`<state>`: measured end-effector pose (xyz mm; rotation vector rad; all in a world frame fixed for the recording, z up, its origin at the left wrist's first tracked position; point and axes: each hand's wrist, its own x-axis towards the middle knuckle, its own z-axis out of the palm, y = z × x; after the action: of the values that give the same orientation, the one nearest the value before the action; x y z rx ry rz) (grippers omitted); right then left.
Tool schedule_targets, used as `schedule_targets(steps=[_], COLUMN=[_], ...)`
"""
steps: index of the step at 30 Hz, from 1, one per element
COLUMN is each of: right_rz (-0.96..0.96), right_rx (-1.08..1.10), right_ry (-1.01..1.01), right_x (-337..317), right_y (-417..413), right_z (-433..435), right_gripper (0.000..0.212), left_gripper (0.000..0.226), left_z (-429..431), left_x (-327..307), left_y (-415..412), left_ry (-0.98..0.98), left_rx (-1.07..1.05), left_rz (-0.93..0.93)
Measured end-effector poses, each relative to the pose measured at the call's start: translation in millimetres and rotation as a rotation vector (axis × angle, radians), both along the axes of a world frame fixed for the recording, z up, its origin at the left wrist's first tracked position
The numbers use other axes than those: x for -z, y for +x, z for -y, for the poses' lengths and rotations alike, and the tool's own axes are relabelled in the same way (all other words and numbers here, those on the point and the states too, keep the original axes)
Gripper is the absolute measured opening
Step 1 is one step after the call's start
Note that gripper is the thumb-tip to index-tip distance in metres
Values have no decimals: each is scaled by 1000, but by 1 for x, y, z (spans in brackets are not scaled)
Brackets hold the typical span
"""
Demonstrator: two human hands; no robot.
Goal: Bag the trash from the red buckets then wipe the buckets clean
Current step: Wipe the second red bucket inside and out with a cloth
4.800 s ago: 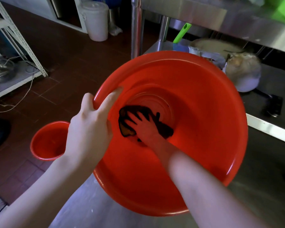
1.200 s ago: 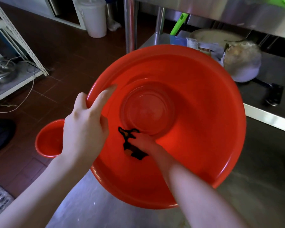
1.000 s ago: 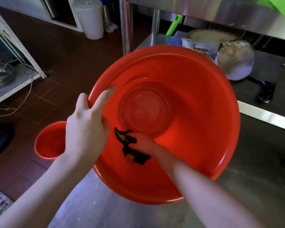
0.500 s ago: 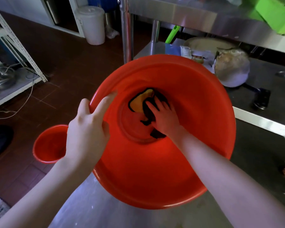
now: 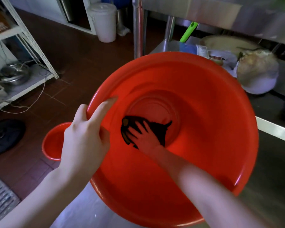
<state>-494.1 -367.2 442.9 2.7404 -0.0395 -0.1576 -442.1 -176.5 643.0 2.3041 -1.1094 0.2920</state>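
A large red bucket (image 5: 212, 129) stands tilted toward me on a steel table. My left hand (image 5: 84, 137) grips its left rim, thumb outside and index finger lying inside the wall. My right hand (image 5: 144, 135) reaches deep inside, fingers spread flat, and presses a dark cloth (image 5: 158, 129) with yellowish patches against the inner wall at the lower left edge of the bucket's bottom. A second, smaller red bucket (image 5: 52, 143) stands on the floor to the left, partly hidden behind my left hand.
A steel table (image 5: 270, 186) carries the bucket, with a pot (image 5: 257, 71), a green-handled tool (image 5: 187, 32) and clutter behind it. A white lidded bin (image 5: 104, 22) and a metal rack (image 5: 23, 46) stand on the brown tiled floor. A dark mat (image 5: 5, 135) lies at left.
My right hand has slid the cloth from the far side of the bucket's bottom down to its near left edge. My left hand has kept its hold on the rim.
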Motion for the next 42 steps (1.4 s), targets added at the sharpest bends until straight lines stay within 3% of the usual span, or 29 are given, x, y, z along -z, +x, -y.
schedule_targets(steps=[4, 8, 12, 15, 19, 21, 24, 26, 30, 34, 42], right_rz=[80, -126, 86, 214, 165, 108, -23, -120, -256, -81, 332], right_rx=[-49, 47, 279, 526, 666, 681, 709, 650, 468, 464, 451], right_ry=[2, 203, 269, 290, 335, 338, 364, 431, 520, 596, 453], right_x=[6, -2, -25, -33, -20, -6, 3, 0, -20, -65, -176], right_y=[-13, 4, 21, 10, -45, -65, -70, -64, -54, -64, -135], right_z=[2, 21, 40, 66, 86, 71, 36, 18, -13, -37, -84], right_gripper=[43, 63, 85, 87, 78, 67, 65, 65, 43, 48, 61], left_gripper=[83, 81, 78, 79, 79, 79, 79, 79, 77, 80, 75], left_z=[1, -2, -5, -5, -5, -5, -6, -7, -17, -24, -33], left_x=[0, 1, 4, 5, 7, 8, 9, 9, 10, 10, 7], left_y=[0, 0, 1, -1, -2, -1, -2, -3, 0, 4, 14], left_ry=[-3, 19, 29, 16, -13, -18, -27, -30, -8, 0, 4], left_rx=[-17, 8, 16, 11, -1, 0, 2, 13, 56, 91, -18], left_rz=[-12, -13, 3, 5, 3, 4, 5, 2, -7, -64, -352])
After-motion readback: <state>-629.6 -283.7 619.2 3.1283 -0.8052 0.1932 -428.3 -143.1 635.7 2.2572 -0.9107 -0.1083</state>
